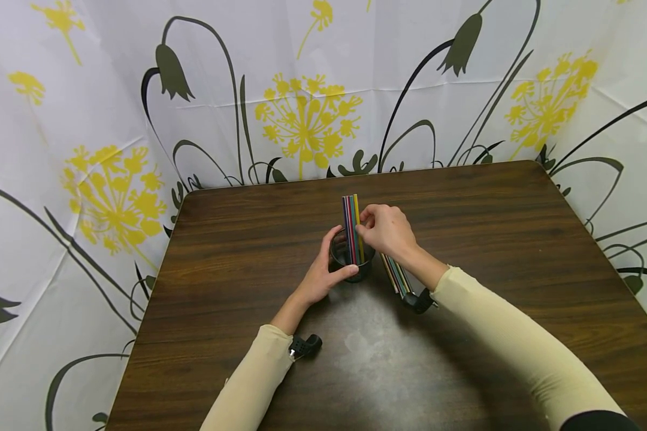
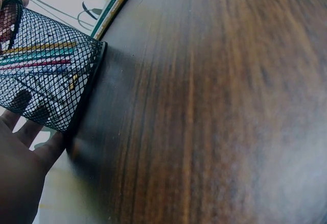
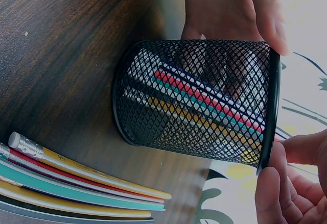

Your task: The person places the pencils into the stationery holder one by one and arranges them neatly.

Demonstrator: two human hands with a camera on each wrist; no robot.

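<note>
Behind everything hangs a white curtain (image 1: 323, 66) with yellow and dark green plants, and before it stands a brown wooden table (image 1: 237, 251). On the table, a little to the far side, a black mesh cup (image 3: 275, 101) stands upright. The left hand (image 1: 320, 275) grasps it from the left, thumb on the near side and fingers round the far side. The right hand (image 1: 390, 230) is at the rim on the right, pinching the pencils in the cup (image 1: 350, 218) — dark blue, red, teal and yellow among them. These rise well above the rim, long axis close to vertical but tilted slightly right in the right wrist view; their lower ends are inside, short of the base. Just right of the cup, below the right hand, the loose pencils (image 3: 92, 183) lie side by side — long axis from far left to near right, at least one eraser end on the near side.
</note>
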